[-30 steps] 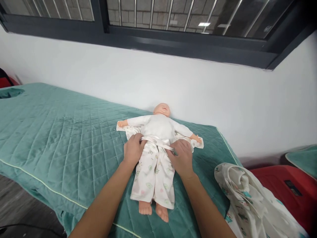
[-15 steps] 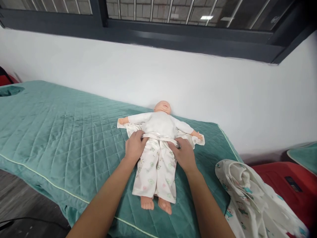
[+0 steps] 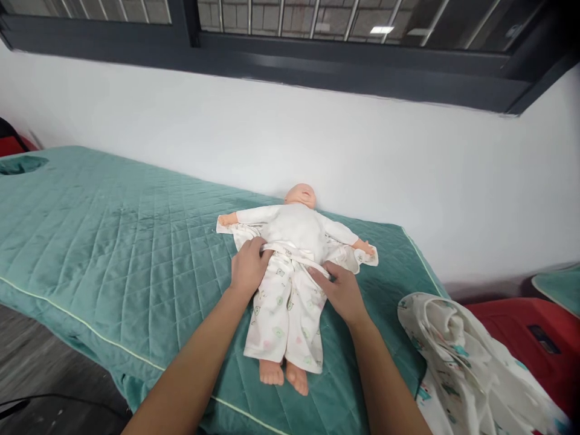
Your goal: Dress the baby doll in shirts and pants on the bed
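Observation:
A baby doll lies on its back with its head toward the wall and both arms spread. It wears a white long-sleeved top and white printed trousers, and its bare feet stick out below the cuffs. My left hand is closed on the waistband at the doll's hip on the left. At the opposite hip my right hand pinches the waistband between thumb and fingers, holding it slightly off the body. A printed white garment lies spread under the doll's back and arms.
The doll rests on a green quilted bed cover beside a white wall. A crumpled white printed cloth lies at the right, next to a red plastic chair. A dark window frame runs above.
My right hand has shifted slightly down and outward with its side of the waistband, which now slants. My left hand stays almost in place. The view has moved slightly.

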`<action>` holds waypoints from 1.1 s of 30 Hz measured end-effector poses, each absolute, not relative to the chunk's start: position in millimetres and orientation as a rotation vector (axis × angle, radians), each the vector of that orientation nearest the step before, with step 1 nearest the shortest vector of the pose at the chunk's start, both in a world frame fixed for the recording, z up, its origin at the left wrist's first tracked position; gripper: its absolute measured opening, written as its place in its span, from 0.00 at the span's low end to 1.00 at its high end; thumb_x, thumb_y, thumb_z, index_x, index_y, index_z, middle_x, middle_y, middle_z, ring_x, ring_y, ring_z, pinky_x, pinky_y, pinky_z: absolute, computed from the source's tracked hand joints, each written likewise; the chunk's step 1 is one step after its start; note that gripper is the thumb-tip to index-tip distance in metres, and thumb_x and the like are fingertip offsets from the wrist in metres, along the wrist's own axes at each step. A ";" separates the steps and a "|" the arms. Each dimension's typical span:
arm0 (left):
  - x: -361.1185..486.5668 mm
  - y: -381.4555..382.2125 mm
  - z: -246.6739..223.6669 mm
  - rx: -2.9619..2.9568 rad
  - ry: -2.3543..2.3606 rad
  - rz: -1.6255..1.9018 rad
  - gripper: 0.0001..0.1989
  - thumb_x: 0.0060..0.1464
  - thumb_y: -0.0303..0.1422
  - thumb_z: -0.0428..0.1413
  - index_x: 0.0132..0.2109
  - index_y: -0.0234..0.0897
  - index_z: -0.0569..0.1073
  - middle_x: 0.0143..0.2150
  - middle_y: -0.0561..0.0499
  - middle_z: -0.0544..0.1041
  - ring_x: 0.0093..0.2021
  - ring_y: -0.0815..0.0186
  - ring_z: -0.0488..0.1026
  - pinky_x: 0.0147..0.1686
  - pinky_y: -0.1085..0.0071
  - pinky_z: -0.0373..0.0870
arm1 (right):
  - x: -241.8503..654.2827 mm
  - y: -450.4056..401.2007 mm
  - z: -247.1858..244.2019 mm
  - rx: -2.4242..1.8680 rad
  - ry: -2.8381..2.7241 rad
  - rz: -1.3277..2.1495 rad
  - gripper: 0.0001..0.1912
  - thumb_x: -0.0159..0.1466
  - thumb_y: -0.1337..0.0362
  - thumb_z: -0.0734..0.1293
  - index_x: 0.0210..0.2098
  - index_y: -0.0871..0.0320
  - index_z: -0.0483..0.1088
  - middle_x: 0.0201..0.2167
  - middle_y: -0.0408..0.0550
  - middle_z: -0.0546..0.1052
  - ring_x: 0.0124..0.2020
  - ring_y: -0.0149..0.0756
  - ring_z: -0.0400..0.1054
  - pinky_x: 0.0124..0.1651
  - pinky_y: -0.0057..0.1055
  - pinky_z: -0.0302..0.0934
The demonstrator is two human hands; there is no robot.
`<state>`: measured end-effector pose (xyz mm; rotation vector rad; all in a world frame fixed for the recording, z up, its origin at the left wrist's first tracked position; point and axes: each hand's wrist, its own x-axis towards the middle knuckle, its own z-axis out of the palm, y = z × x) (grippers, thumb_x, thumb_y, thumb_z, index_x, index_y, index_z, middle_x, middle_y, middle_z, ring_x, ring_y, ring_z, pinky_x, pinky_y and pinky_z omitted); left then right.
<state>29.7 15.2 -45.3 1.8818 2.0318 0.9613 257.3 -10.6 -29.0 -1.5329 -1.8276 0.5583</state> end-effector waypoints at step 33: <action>35.3 41.5 -44.7 2.085 1.801 1.184 0.08 0.60 0.31 0.50 0.45 0.39 0.72 0.42 0.48 0.77 0.45 0.59 0.73 0.41 0.66 0.65 | 254.8 -4.9 -33.9 -1.441 -1.618 0.925 0.20 0.54 0.50 0.74 0.34 0.56 0.66 0.30 0.39 0.68 0.34 0.35 0.61 0.38 0.31 0.56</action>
